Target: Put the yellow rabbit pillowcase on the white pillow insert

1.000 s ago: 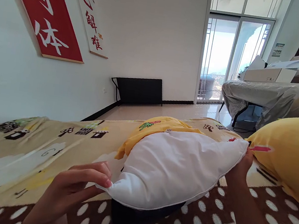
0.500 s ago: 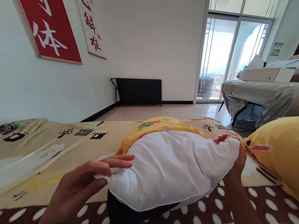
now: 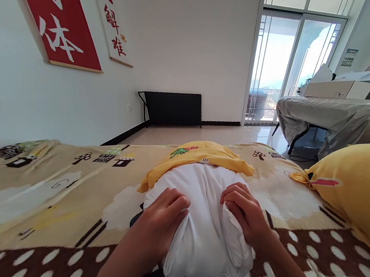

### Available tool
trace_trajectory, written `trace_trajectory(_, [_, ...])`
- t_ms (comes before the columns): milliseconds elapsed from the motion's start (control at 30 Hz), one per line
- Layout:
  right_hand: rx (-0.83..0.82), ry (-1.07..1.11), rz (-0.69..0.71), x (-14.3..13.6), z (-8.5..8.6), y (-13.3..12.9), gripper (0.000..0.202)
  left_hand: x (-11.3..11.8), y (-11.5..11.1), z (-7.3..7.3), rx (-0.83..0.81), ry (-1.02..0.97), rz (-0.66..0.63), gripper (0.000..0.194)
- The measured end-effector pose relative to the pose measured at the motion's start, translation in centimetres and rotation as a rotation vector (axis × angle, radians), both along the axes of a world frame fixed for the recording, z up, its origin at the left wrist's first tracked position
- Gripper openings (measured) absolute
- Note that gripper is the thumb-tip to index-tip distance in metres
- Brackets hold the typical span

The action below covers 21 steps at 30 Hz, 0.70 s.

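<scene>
A white pillow lies in front of me on the patterned blanket, its far end covered by a yellow pillowcase with a green-and-red print. My left hand is closed on the pillow's left side, thumb and fingers pinching the white fabric. On the other side, my right hand grips a fold of the pillow with its fingers curled in. Between the two hands the fabric is bunched into lengthwise creases. Something dark, partly hidden, shows under the pillow's near edge.
The beige and brown blanket spreads across the bed. At the right lies a plump yellow pillow. Behind stand a plastic-covered table with a white box on it, a black folded panel by the wall, and sliding glass doors.
Both hands have moved inward from the pillow's near corners and now squeeze its sides together. The pillow looks narrower and more folded. The camera view has shifted slightly.
</scene>
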State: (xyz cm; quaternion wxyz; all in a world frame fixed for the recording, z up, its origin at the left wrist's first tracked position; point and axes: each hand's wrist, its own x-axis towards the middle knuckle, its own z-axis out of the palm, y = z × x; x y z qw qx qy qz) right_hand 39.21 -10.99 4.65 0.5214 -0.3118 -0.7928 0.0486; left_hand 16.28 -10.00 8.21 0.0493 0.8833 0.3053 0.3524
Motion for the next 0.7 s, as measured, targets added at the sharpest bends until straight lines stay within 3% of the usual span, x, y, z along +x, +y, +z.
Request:
trace_trajectory(133, [0.019,-0.032,0.000,-1.1,-0.3,0.0,0.016,0.5,0.6,-0.4,-0.185,-0.051,0.000,0.018])
trace_trajectory(333, [0.039,0.031,-0.123,-2.6,-1.6,0.2,0.018,2.5,0.6,-1.5,-0.400,-0.129,-0.070,0.033])
trace_trajectory(433, [0.072,0.056,-0.175,-3.4,-2.4,0.2,0.017,3.5,0.4,-2.2,-0.412,-0.192,-0.091,0.042])
trace_trajectory(600, [0.132,0.080,-0.269,-4.4,-3.9,0.5,0.017,4.4,0.3,-2.7,-0.363,-0.039,0.018,0.045])
trace_trajectory(700, [0.121,0.095,-0.271,-4.3,-3.7,0.5,0.016,4.5,0.4,-2.6,-0.389,-0.056,-0.021,0.043])
